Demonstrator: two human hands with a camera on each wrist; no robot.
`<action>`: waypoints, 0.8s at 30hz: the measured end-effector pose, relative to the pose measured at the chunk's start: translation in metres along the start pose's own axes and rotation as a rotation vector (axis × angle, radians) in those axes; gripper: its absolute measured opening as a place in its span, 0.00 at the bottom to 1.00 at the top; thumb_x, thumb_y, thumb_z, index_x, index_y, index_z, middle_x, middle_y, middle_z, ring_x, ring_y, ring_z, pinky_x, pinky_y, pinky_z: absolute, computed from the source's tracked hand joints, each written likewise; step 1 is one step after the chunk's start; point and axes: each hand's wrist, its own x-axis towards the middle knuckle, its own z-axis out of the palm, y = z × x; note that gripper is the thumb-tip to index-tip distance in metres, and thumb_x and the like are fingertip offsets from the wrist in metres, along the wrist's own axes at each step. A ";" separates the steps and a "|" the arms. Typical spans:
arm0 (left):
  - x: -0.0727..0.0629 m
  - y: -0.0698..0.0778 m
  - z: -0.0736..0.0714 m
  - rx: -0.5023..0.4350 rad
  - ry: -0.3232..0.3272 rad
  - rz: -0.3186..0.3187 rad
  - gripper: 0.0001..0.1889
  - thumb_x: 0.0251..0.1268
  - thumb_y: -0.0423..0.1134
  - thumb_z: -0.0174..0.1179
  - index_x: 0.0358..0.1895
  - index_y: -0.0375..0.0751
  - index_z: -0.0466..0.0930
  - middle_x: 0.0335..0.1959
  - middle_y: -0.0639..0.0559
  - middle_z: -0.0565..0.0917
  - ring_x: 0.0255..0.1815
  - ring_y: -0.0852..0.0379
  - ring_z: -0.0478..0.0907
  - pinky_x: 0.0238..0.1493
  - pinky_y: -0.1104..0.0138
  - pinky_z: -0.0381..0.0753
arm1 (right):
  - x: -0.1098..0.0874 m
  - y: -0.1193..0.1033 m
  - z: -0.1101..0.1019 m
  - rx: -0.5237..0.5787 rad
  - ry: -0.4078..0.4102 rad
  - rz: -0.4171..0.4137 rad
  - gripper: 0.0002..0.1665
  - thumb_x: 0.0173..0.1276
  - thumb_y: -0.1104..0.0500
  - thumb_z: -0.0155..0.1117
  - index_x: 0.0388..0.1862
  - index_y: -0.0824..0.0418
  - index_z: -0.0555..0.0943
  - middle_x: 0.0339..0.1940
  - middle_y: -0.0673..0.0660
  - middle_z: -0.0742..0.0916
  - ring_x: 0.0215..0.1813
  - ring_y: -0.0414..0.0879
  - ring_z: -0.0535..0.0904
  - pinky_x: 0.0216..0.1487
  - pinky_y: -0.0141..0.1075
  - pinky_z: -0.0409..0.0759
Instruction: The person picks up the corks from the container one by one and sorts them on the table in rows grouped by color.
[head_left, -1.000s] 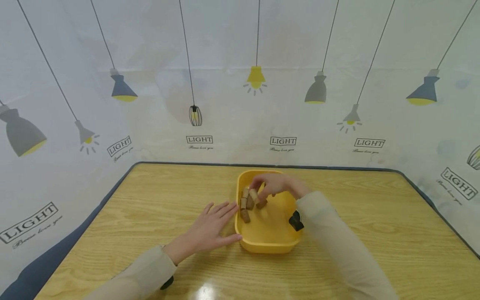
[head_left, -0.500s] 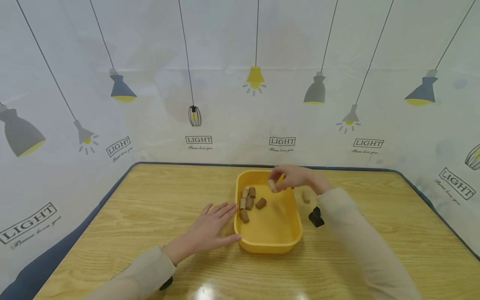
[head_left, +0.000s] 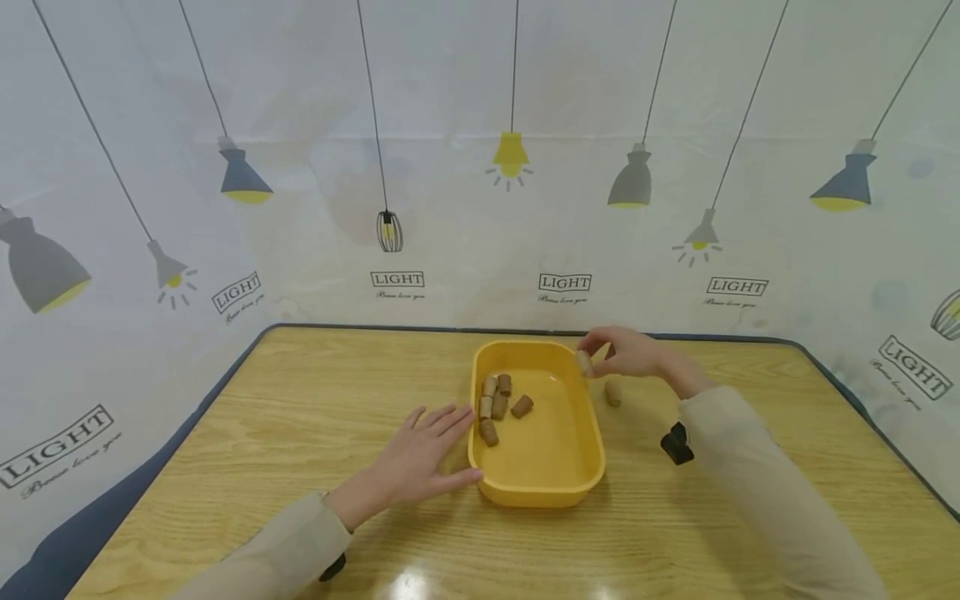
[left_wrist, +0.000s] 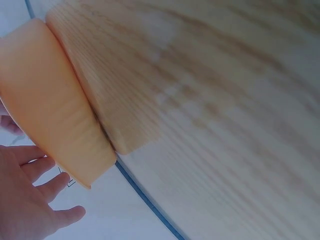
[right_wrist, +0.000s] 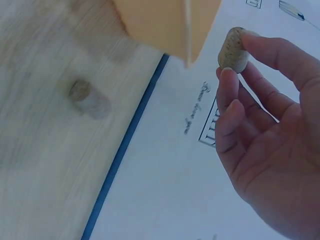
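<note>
My right hand pinches a pale cork between thumb and fingertips, at the right far rim of a yellow plastic bin. Inside the bin, several corks are bunched along its left wall, among them a brown cork; another brown cork lies a little apart to their right. On the table just right of the bin lies a single cork, also visible in the right wrist view. My left hand has its fingers spread straight, the tips touching the bin's left side.
The bin stands on a wood-grain table with a dark blue edge. Behind the table hangs a white backdrop printed with lamps. A black strap piece hangs at the right sleeve.
My right hand has picked a cork from the group in the bin, lifted it and carried it right to the bin's right rim. The left hand has stayed in place.
</note>
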 end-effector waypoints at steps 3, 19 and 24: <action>0.000 0.000 -0.001 0.000 -0.001 0.001 0.43 0.57 0.70 0.34 0.67 0.40 0.54 0.67 0.49 0.55 0.65 0.50 0.50 0.60 0.48 0.46 | -0.009 0.011 0.000 -0.001 0.034 -0.001 0.23 0.56 0.63 0.61 0.51 0.70 0.71 0.45 0.62 0.78 0.46 0.57 0.72 0.43 0.44 0.72; 0.000 0.000 0.000 0.000 0.001 -0.007 0.43 0.57 0.70 0.34 0.67 0.41 0.54 0.67 0.49 0.55 0.66 0.50 0.50 0.60 0.49 0.45 | -0.043 0.068 0.018 -0.050 0.163 0.025 0.24 0.57 0.64 0.61 0.51 0.72 0.71 0.44 0.64 0.78 0.44 0.59 0.72 0.40 0.42 0.73; 0.000 0.000 0.001 0.000 0.010 -0.002 0.43 0.57 0.70 0.33 0.67 0.41 0.54 0.67 0.49 0.55 0.65 0.49 0.51 0.60 0.48 0.46 | -0.047 0.079 0.027 -0.034 0.194 0.051 0.24 0.56 0.66 0.60 0.51 0.76 0.70 0.44 0.67 0.77 0.40 0.58 0.74 0.35 0.40 0.73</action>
